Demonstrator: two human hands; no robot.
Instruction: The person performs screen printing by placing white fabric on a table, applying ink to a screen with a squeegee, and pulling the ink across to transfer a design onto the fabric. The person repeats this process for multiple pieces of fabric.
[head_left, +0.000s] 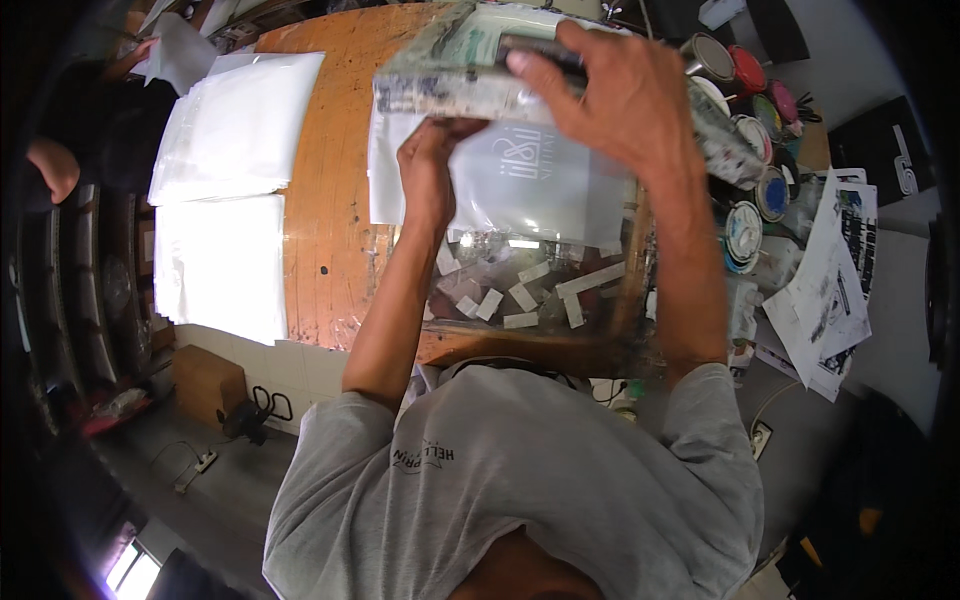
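Note:
My right hand point(625, 95) is closed around a dark-handled squeegee point(545, 50), held over a paint-smeared screen printing frame point(470, 97). The frame is tilted, with its near edge raised above the table. My left hand point(428, 170) is just below that edge, fingers curled in toward it; what they hold, if anything, is hidden. Beneath the frame lies a translucent plastic bag point(590, 205) with white lettering printed on it. Its far part is covered by the frame and my hands.
On the left of the wooden table point(335, 150) lie two stacks of white plastic bags point(225, 255). Pale strips point(523, 297) show at a glass panel nearer me. Paint cans point(743, 232) and printed sheets point(825, 290) crowd the right. Another person's arm point(55, 168) shows at far left.

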